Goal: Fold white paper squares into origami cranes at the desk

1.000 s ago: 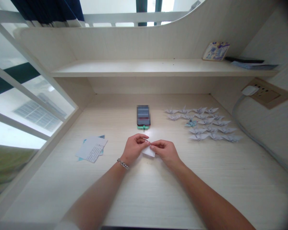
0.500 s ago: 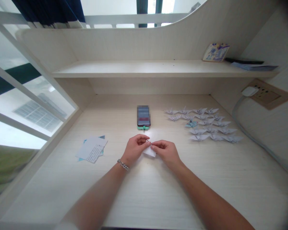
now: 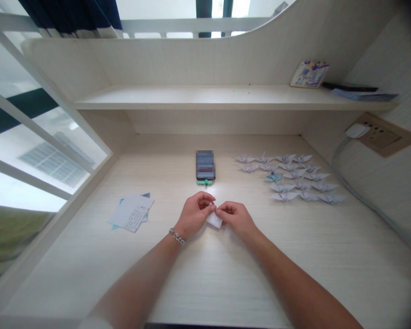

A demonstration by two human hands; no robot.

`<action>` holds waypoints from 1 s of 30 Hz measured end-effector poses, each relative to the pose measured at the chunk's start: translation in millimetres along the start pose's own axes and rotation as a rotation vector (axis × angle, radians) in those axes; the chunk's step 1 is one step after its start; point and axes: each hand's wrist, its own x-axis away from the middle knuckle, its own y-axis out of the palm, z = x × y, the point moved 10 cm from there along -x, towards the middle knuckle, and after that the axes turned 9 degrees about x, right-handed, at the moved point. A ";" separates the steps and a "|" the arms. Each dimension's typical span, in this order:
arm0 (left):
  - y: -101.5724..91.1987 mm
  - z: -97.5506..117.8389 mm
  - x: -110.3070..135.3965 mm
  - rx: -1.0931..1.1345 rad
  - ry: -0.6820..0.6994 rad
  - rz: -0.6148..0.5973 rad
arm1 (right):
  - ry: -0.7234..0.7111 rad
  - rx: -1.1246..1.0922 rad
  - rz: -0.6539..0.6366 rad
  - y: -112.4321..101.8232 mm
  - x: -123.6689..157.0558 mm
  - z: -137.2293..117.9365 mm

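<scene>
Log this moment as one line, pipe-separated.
left hand: holds paper | right hand: holds same paper | phone: beyond hands | cranes: right, in rows | sheets: left, overlapping

We had free bench [image 3: 167,176] beyond our left hand [image 3: 194,212], between papers [image 3: 128,214] and phone [image 3: 205,164]; the phone blocked straight ahead, and paper birds [image 3: 293,175] crowded the far right.

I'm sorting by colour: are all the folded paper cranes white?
No, a light-blue paper crane sits among the white paper cranes.
</scene>
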 end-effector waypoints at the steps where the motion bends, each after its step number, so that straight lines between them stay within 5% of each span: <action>1: -0.1 -0.5 0.0 0.002 -0.001 0.001 | 0.004 -0.002 0.006 -0.7 0.2 0.1; 30: -7.2 -5.6 -3.7 0.063 -0.052 0.024 | -0.074 0.059 0.063 -8.9 1.5 -5.3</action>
